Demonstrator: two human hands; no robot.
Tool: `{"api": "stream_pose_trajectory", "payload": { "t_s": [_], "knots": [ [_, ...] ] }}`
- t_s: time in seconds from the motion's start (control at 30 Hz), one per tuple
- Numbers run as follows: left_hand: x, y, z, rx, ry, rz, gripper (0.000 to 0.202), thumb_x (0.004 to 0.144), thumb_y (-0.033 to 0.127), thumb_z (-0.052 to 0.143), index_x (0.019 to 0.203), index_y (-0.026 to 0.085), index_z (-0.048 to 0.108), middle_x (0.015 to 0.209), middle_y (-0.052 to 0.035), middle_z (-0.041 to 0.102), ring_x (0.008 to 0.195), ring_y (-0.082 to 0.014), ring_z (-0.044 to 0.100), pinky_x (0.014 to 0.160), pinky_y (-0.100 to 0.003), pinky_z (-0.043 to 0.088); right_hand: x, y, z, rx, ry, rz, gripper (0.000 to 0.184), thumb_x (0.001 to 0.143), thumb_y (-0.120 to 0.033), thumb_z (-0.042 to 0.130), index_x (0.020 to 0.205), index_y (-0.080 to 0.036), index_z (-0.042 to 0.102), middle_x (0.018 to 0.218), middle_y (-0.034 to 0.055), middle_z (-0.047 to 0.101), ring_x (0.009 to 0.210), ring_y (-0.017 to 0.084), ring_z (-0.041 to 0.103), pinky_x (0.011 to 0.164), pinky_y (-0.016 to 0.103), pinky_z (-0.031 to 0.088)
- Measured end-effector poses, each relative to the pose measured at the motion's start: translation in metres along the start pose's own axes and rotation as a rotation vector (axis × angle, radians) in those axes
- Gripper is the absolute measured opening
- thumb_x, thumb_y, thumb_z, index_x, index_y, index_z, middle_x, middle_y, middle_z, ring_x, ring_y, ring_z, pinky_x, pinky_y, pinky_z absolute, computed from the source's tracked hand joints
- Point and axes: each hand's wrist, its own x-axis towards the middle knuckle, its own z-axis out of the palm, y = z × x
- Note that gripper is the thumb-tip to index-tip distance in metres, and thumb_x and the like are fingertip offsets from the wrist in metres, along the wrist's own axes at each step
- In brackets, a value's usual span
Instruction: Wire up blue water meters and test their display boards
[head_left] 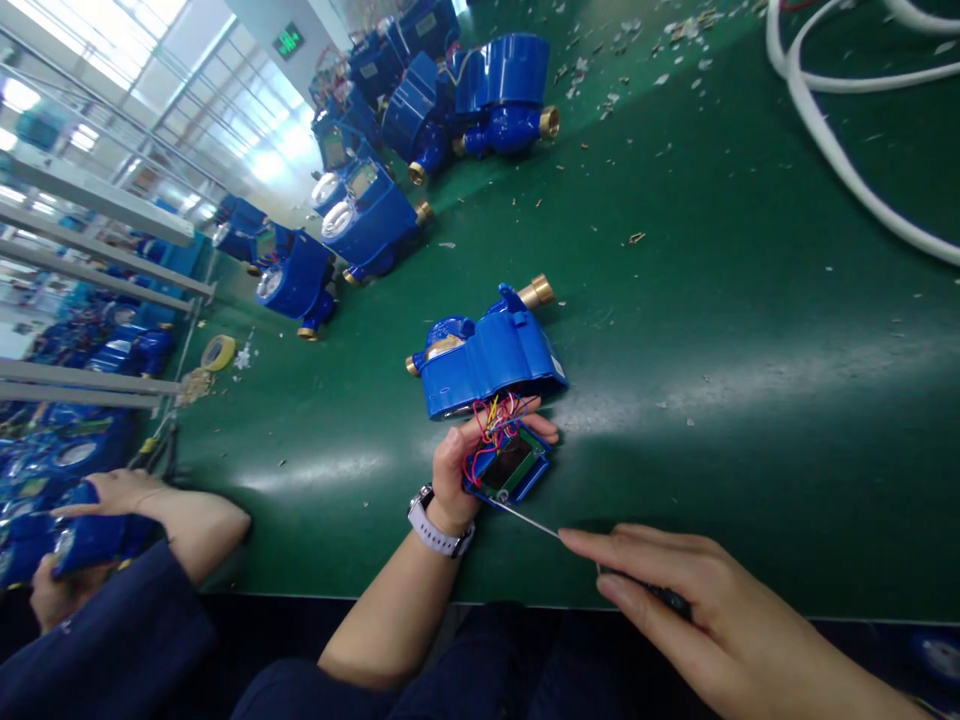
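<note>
My left hand (452, 470), with a watch on its wrist, holds a green circuit board (537, 462) in a blue frame. Red, yellow and white wires (496, 418) run from the board to a blue water meter (487, 355) with brass ends, lying tilted on the table just beyond. In my right hand (675, 590) is a thin screwdriver (529, 520), its dark handle partly hidden by my fingers. The screwdriver's tip meets the near edge of the board, by a small round part; whether it sits in a screw I cannot tell.
Several blue water meters (375, 215) stand at the back left of the green table (712, 350). A roll of yellow tape (218, 353) lies left. White tubing (832, 140) curves at the upper right. A co-worker's hands (112, 492) hold another blue meter at the far left.
</note>
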Motion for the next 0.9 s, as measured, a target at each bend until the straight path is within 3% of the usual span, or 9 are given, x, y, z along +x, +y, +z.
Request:
{"api": "stream_pose_trajectory", "payload": {
  "t_s": [0.37, 0.53, 0.63, 0.77, 0.9],
  "knots": [
    [0.0, -0.001, 0.003, 0.036, 0.032, 0.041, 0.061, 0.083, 0.061, 0.046, 0.106, 0.011, 0.073, 0.092, -0.0136, 0.074, 0.087, -0.0312, 0.068, 0.085, -0.043, 0.05, 0.008, 0.002, -0.006, 0.012, 0.012, -0.001, 0.034, 0.089, -0.024, 0.054, 0.117, -0.036, 0.068, 0.108, -0.0056, 0.071, 0.1, 0.015, 0.068, 0.087, 0.025, 0.056],
    [0.0, -0.001, 0.009, 0.028, 0.076, 0.063, 0.057, 0.082, 0.06, 0.046, 0.097, 0.012, 0.073, 0.088, -0.0128, 0.073, 0.085, -0.0307, 0.067, 0.085, -0.043, 0.05, 0.012, -0.007, -0.006, 0.042, -0.006, 0.022, 0.031, 0.089, -0.021, 0.052, 0.111, -0.029, 0.072, 0.104, -0.0016, 0.073, 0.093, 0.016, 0.071, 0.082, 0.021, 0.057],
    [0.0, -0.002, 0.009, 0.028, 0.081, 0.034, 0.057, 0.082, 0.061, 0.045, 0.095, 0.013, 0.072, 0.089, -0.0128, 0.072, 0.086, -0.0305, 0.065, 0.085, -0.043, 0.049, 0.007, -0.009, -0.001, -0.04, 0.019, -0.043, 0.036, 0.091, -0.016, 0.046, 0.116, -0.027, 0.07, 0.104, 0.0001, 0.073, 0.094, 0.018, 0.071, 0.079, 0.023, 0.059],
    [-0.001, -0.003, 0.009, 0.01, 0.07, 0.04, 0.056, 0.082, 0.06, 0.045, 0.095, 0.013, 0.071, 0.089, -0.0122, 0.071, 0.086, -0.0297, 0.064, 0.086, -0.042, 0.048, 0.0, -0.007, 0.008, -0.145, 0.018, -0.137, 0.045, 0.091, -0.011, 0.038, 0.125, -0.023, 0.065, 0.101, 0.0047, 0.073, 0.079, 0.02, 0.072, 0.065, 0.027, 0.062],
    [-0.001, -0.002, 0.01, 0.002, 0.088, 0.021, 0.055, 0.08, 0.06, 0.047, 0.094, 0.012, 0.071, 0.087, -0.012, 0.071, 0.085, -0.0296, 0.064, 0.085, -0.043, 0.048, 0.003, -0.007, 0.014, 0.041, -0.008, 0.008, 0.041, 0.091, -0.015, 0.043, 0.124, -0.025, 0.066, 0.102, 0.0037, 0.073, 0.085, 0.018, 0.071, 0.074, 0.024, 0.06]
  ]
}}
